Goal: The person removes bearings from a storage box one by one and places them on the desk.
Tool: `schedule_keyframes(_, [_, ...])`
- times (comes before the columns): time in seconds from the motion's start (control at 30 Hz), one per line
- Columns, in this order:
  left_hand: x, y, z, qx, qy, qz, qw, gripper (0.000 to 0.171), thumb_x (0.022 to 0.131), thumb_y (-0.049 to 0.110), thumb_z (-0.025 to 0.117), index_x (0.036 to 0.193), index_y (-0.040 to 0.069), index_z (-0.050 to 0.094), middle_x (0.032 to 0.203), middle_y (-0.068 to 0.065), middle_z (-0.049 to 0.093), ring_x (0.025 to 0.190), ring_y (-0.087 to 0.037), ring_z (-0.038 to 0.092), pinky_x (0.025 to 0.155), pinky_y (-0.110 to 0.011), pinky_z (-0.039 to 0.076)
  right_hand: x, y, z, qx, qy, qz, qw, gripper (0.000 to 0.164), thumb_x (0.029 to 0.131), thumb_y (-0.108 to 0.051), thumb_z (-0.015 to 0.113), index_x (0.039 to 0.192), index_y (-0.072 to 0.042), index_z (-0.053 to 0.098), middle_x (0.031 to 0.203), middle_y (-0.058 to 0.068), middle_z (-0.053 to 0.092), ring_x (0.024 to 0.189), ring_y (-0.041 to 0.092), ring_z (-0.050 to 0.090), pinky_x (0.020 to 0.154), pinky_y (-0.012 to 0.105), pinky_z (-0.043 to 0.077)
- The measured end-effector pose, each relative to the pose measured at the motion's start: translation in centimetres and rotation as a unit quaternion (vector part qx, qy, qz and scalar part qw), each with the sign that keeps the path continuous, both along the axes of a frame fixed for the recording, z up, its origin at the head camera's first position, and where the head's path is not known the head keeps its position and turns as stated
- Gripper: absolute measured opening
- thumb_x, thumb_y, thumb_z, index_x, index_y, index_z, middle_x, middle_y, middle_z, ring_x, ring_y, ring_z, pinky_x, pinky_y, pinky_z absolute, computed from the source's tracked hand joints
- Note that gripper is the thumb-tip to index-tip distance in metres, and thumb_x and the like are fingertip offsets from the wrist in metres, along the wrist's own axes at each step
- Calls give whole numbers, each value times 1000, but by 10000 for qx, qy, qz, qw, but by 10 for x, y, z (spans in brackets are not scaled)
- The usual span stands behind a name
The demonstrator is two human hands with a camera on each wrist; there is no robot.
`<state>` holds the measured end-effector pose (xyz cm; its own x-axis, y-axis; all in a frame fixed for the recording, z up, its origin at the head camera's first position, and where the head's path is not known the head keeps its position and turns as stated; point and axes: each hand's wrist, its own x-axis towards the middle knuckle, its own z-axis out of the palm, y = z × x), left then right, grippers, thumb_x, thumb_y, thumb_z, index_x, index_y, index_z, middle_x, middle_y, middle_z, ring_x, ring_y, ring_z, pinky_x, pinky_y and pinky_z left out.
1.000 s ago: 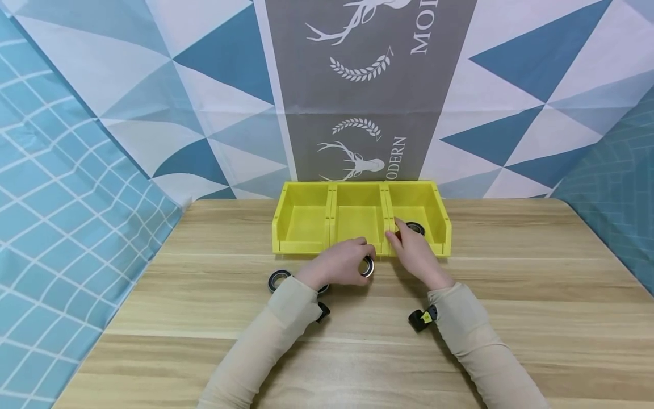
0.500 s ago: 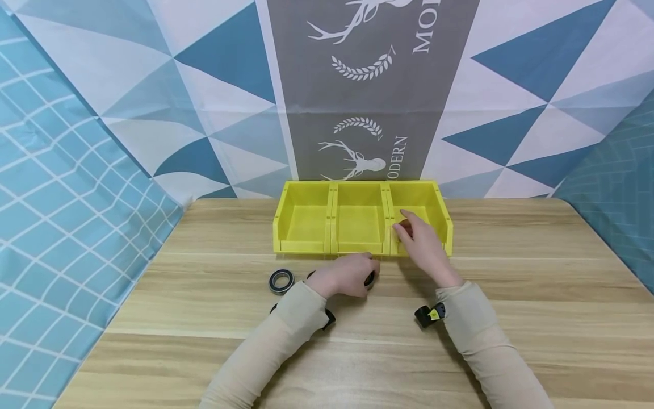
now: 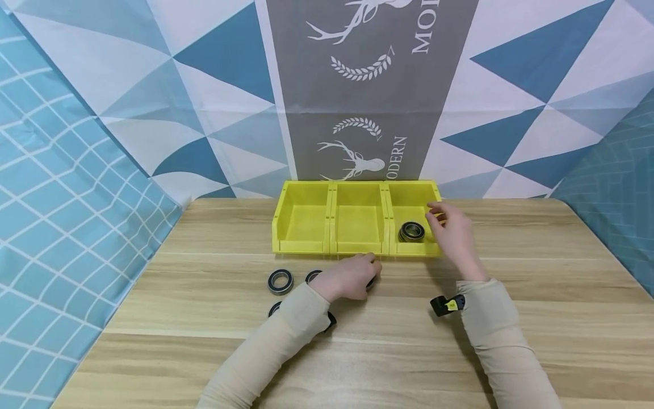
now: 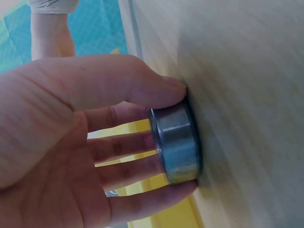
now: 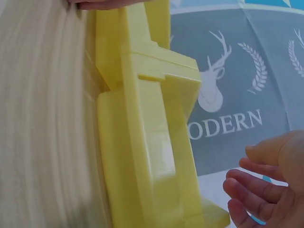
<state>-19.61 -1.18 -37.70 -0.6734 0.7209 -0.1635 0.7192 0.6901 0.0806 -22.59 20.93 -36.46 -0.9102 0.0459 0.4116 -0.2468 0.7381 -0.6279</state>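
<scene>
Bearings, left: one ball bearing (image 3: 280,291) lies flat on the tabletop (image 3: 378,352); a second bearing (image 3: 274,307) shows partly past the left sleeve (image 3: 301,318), a third bearing (image 3: 309,276) partly behind the left hand (image 3: 349,276).
Left bin (image 3: 305,221): yellow, side by side with two others.
Left hand's hold: thumb and fingers pinch a held bearing (image 4: 176,140) by its outer rim, low at the tabletop before the middle bin (image 3: 357,218); contact with the wood, cannot tell.
Right bin (image 3: 411,193): bin bearing (image 3: 411,239) near its front.
Right hand (image 3: 453,232): fingers lightly bent and parted, near that bin's right wall.
</scene>
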Motion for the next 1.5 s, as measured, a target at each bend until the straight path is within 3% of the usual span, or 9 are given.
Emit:
schedule_keyframes(0.27, [1,6,7,-403,-155,96,9990,27,78,17,67,102,14,56,106,-1,51,92,-15,52,77,-30,47,-1,17,1,-6,-112,-276,9996,31,91,-10,50,118,5,54,111,24,56,97,37,53,80,49,44])
schedule_keyframes(0.47, [-1,18,16,-682,-300,136,9971,18,85,21,58,102,14,59,105,-2,56,93,-16,55,82,-32,47,-1,23,1,34,-440,-402,9982,36,91,-10,50,123,6,50,111,26,54,98,38,52,79,49,45])
schedule_keyframes(0.6, [-4,28,24,-417,-136,-22,9990,21,88,23,54,107,13,60,104,0,59,94,-14,56,83,-32,47,-1,24,1,20,-560,-495,9972,38,90,-8,50,124,9,46,111,27,53,98,39,52,80,50,44])
schedule_keyframes(0.87, [-12,43,33,-27,828,-480,9954,17,88,22,52,102,18,61,96,6,58,87,-10,57,73,-30,46,-4,27,-4,30,-856,-571,9947,40,92,-13,49,124,10,45,109,27,54,95,38,53,78,48,46])
schedule_keyframes(1.2, [-25,52,33,361,1346,-319,9897,16,88,24,53,100,20,64,98,6,60,90,-12,57,80,-31,44,-6,26,-7,-46,-1116,-444,9928,40,94,-17,45,124,10,45,109,27,53,96,37,52,80,47,45])
schedule_keyframes(1.3, [-32,56,32,568,1411,-287,9879,14,87,22,54,97,19,64,96,5,60,89,-13,56,80,-31,44,-7,27,-7,-81,-1135,-445,9925,40,94,-17,45,124,9,45,109,27,53,97,37,52,80,47,45])
schedule_keyframes(1.5, [-47,69,33,878,1044,-270,9903,8,88,16,52,88,14,60,86,3,53,79,-11,50,73,-25,43,-8,29,-9,-142,-1171,-396,9922,40,95,-19,44,123,9,45,109,27,53,98,38,52,81,47,44])
